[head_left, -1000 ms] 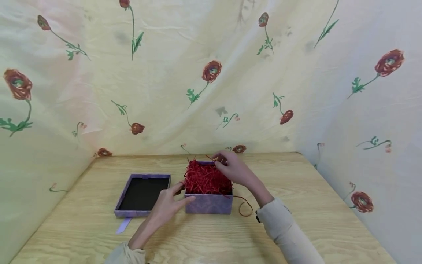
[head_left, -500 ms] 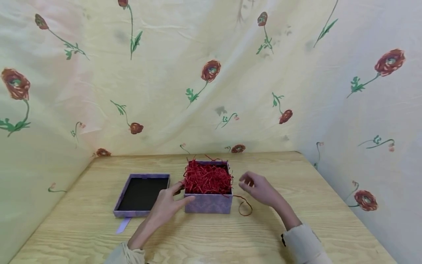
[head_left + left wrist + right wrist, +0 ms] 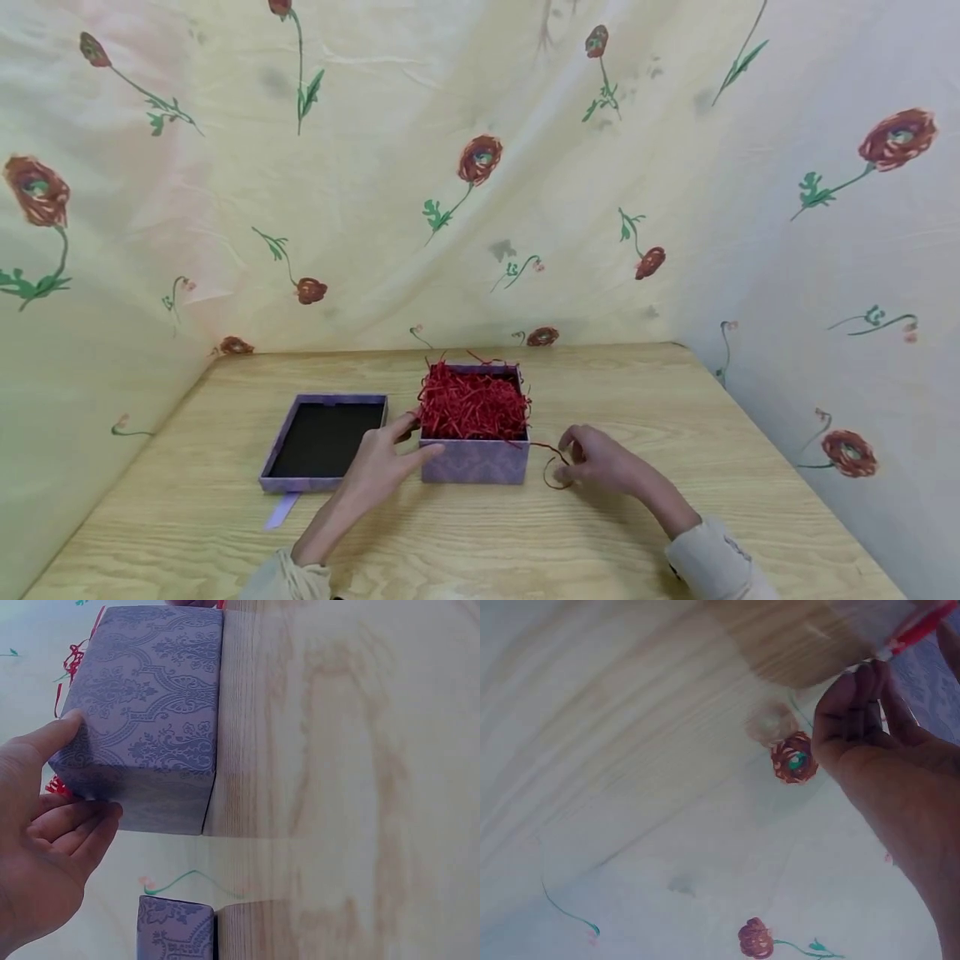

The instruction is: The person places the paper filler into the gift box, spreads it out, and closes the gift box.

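A purple patterned box (image 3: 474, 463) stands mid-table, heaped with red shredded paper (image 3: 472, 406). My left hand (image 3: 375, 467) grips its near left corner; in the left wrist view the thumb lies on the patterned face and the fingers curl along the adjoining side. A loose red paper strand (image 3: 542, 446) trails from the box's right side onto the table and ends in a curl. My right hand (image 3: 603, 462) is at that curl, with thumb and forefinger apart on either side of it. Red also shows blurred by the right fingertips in the right wrist view.
Left of the box lies its lid (image 3: 300, 483), inside up, with a black lining. A lilac ribbon (image 3: 282, 511) sticks out from under the lid's near edge. Floral cloth (image 3: 375, 208) hangs behind and at both sides of the wooden table (image 3: 480, 550).
My right hand has left the shredded paper at the box's back right and come down rightward to the loose strand. The left hand has stayed at the box corner.
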Action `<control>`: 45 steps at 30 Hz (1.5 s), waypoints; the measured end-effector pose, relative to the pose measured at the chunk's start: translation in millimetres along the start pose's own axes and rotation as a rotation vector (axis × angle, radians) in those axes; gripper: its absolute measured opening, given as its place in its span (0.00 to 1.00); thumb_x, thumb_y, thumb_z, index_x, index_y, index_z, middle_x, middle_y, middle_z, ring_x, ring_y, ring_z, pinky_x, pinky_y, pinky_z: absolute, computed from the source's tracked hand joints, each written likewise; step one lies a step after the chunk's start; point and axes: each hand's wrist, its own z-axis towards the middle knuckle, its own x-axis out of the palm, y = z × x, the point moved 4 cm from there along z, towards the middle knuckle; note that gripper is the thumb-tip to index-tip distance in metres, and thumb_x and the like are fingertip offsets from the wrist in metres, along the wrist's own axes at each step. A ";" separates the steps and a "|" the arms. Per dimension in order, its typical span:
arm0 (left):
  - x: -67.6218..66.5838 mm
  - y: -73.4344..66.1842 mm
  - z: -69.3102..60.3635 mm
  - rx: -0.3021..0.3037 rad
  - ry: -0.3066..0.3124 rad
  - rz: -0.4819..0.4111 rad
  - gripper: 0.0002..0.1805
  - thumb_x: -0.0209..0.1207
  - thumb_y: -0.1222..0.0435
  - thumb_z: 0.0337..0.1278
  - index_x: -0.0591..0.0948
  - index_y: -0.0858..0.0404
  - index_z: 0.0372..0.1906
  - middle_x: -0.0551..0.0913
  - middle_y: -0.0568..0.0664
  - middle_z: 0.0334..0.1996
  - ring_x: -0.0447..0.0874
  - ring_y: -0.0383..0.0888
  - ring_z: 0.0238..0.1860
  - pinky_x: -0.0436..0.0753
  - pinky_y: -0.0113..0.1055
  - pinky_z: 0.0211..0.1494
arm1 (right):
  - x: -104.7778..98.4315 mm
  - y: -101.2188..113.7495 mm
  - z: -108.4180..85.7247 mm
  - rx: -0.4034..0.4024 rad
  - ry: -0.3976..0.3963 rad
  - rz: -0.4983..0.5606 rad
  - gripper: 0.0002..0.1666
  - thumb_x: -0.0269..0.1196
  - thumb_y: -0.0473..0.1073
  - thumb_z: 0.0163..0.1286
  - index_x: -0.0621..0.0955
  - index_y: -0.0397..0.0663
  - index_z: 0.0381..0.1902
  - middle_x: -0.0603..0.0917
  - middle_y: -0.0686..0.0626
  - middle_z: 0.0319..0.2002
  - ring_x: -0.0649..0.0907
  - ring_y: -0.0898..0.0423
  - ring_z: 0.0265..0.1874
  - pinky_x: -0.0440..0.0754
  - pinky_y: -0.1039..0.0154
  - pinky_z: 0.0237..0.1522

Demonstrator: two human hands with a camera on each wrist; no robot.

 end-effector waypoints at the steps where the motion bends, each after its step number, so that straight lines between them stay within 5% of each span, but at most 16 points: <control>1: -0.4 -0.3 0.0 -0.003 -0.001 -0.001 0.37 0.72 0.54 0.63 0.77 0.72 0.68 0.82 0.65 0.59 0.81 0.66 0.60 0.81 0.58 0.59 | 1.2 -0.5 -0.2 -0.010 -0.003 -0.001 0.14 0.71 0.36 0.69 0.78 0.34 0.45 0.74 0.49 0.28 0.72 0.56 0.26 0.71 0.63 0.28; 5: -1.6 -0.9 0.1 -0.013 -0.001 -0.003 0.38 0.72 0.53 0.63 0.75 0.74 0.69 0.82 0.66 0.60 0.80 0.66 0.61 0.81 0.58 0.59 | 4.9 1.0 -1.3 -0.074 -0.023 -0.032 0.04 0.64 0.31 0.73 0.78 0.39 0.37 0.74 0.52 0.27 0.71 0.60 0.25 0.70 0.66 0.26; 11: -1.4 -0.5 0.0 -0.015 0.003 -0.007 0.37 0.71 0.54 0.63 0.76 0.73 0.69 0.82 0.66 0.60 0.81 0.66 0.60 0.81 0.58 0.59 | 6.2 4.0 -3.3 -0.132 -0.024 -0.064 0.08 0.59 0.28 0.74 0.79 0.41 0.34 0.76 0.54 0.29 0.73 0.62 0.27 0.74 0.65 0.29; 23: -0.2 -0.2 -0.1 -0.002 0.001 -0.014 0.35 0.72 0.54 0.63 0.78 0.71 0.68 0.83 0.65 0.59 0.81 0.66 0.60 0.81 0.58 0.58 | -41.2 22.3 -11.9 -0.188 -0.155 0.183 0.07 0.55 0.36 0.83 0.76 0.37 0.43 0.77 0.43 0.35 0.74 0.51 0.32 0.73 0.62 0.32; 35: 0.0 0.9 0.3 -0.012 0.000 -0.009 0.38 0.72 0.54 0.62 0.76 0.73 0.69 0.82 0.66 0.59 0.82 0.66 0.59 0.83 0.56 0.57 | -78.3 101.0 18.5 -0.324 -0.206 0.262 0.07 0.54 0.38 0.84 0.77 0.39 0.45 0.77 0.40 0.37 0.75 0.50 0.34 0.75 0.61 0.37; 45: -1.5 0.0 1.1 0.013 -0.011 0.003 0.36 0.73 0.56 0.61 0.77 0.74 0.67 0.83 0.67 0.58 0.83 0.65 0.58 0.83 0.56 0.57 | -77.2 166.7 57.8 -0.493 -0.289 0.377 0.07 0.55 0.35 0.82 0.77 0.34 0.45 0.78 0.45 0.38 0.77 0.51 0.36 0.77 0.62 0.41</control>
